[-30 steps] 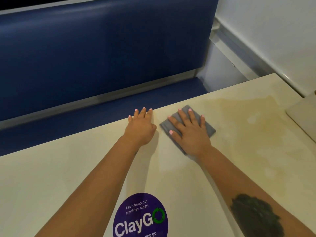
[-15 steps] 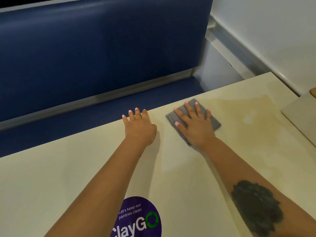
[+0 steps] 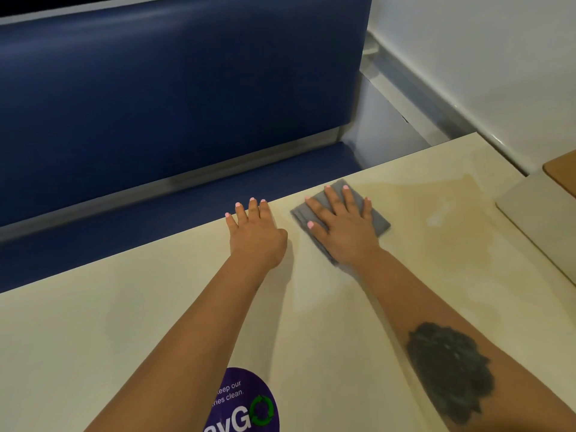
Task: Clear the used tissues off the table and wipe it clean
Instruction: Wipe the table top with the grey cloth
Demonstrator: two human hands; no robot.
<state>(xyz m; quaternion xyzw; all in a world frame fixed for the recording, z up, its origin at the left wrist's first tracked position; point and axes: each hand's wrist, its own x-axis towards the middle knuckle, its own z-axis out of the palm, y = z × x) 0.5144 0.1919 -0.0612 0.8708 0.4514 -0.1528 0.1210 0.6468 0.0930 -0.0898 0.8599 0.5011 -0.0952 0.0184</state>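
Cream table (image 3: 156, 322), perhaps damp; blue bench (image 3: 156, 104).

Beyond the far edge, a dark blue padded bench seat (image 3: 243, 194) with a tall blue backrest (image 3: 174, 88), a metal strip (image 3: 174, 179) running between the two. To the right, a pale wall (image 3: 486, 57) with a grey ledge (image 3: 414, 98) sloping along its foot. At the near edge, a round purple sticker (image 3: 249, 403), partly cut off, white lettering and a green recycling mark on it. At the far right, a pale board (image 3: 542, 213) and just behind it a tan corner (image 3: 562, 171) of something else.
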